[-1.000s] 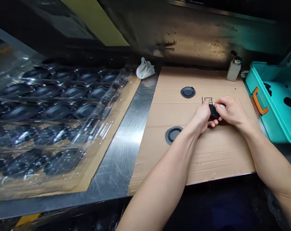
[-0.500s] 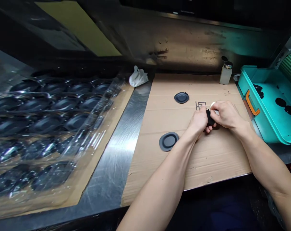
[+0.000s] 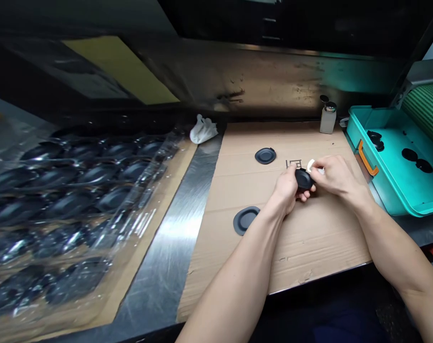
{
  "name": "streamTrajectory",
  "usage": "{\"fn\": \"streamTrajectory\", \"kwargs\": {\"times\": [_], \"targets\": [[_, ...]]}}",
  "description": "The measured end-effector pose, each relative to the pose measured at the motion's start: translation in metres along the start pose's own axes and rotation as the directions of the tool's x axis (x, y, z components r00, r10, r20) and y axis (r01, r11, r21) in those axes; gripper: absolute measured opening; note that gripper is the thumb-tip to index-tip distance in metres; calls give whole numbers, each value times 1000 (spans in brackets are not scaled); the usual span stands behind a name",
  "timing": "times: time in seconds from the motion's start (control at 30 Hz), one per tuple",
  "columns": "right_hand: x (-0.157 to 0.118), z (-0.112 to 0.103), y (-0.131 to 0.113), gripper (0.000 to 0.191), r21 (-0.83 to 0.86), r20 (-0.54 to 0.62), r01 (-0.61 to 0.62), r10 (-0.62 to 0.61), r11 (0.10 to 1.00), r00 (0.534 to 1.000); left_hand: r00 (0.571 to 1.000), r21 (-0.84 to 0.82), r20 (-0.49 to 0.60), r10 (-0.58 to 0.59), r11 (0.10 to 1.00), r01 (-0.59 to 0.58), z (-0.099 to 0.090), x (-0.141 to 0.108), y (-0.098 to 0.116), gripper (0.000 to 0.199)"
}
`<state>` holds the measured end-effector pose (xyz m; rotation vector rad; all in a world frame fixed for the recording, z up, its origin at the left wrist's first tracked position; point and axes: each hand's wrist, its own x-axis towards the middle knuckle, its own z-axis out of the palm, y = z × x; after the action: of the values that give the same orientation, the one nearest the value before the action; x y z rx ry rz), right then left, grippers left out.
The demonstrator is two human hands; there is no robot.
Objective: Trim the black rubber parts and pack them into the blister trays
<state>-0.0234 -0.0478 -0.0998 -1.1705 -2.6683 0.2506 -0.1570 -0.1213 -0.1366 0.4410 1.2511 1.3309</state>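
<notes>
While the left hand (image 3: 287,188) holds a small black part (image 3: 304,179) above the cardboard sheet (image 3: 309,238), its thumb lies near the upper edge and its other fingers are curled below, so the grip appears narrow and closed on the part; the right hand (image 3: 331,172) has its fingers pinched together on a white piece (image 3: 311,165), which may be cloth or paper, just beside the part's right edge; whether the white piece touches the part at this moment, I cannot tell. Because the part is thin and looks smooth, it could turn or slip out of the left fingers if the right hand pushes too strongly at one side; it would then probably drop onto the cardboard, and its surface might be scratched. If the white piece is soft, it could fold under the pressure, so that a bare fingertip rubs the part and leaves a mark. One dark dish (image 3: 265,156) lies beyond the hands, and another dish (image 3: 245,220) lies close beside the left forearm in the view; a careless move of this arm, if it comes low, could push that nearer dish along the cardboard; the bottle (image 3: 328,120), near the far edge, seems at less risk.
</notes>
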Motion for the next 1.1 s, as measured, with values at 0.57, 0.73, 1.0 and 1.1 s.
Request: {"fn": "streamTrajectory", "kwargs": {"times": [0.57, 0.73, 1.0, 1.1], "targets": [[8, 34, 16, 37, 75, -236, 23, -4, 997, 972, 982, -429, 91, 164, 897, -110, -24, -4, 23, 52], [3, 39, -9, 41, 266, -465, 133, 6, 955, 886, 976, -497, 63, 206, 855, -148, -17, 4, 14, 40], [-8, 53, -46, 39, 54, -413, 125, -92, 991, 906, 976, -613, 153, 154, 790, -29, -12, 6, 7, 44], [-5, 49, -42, 39, 30, -375, 150, -128, 988, 918, 980, -615, 163, 119, 788, 7, -12, 7, 7, 44]]}}
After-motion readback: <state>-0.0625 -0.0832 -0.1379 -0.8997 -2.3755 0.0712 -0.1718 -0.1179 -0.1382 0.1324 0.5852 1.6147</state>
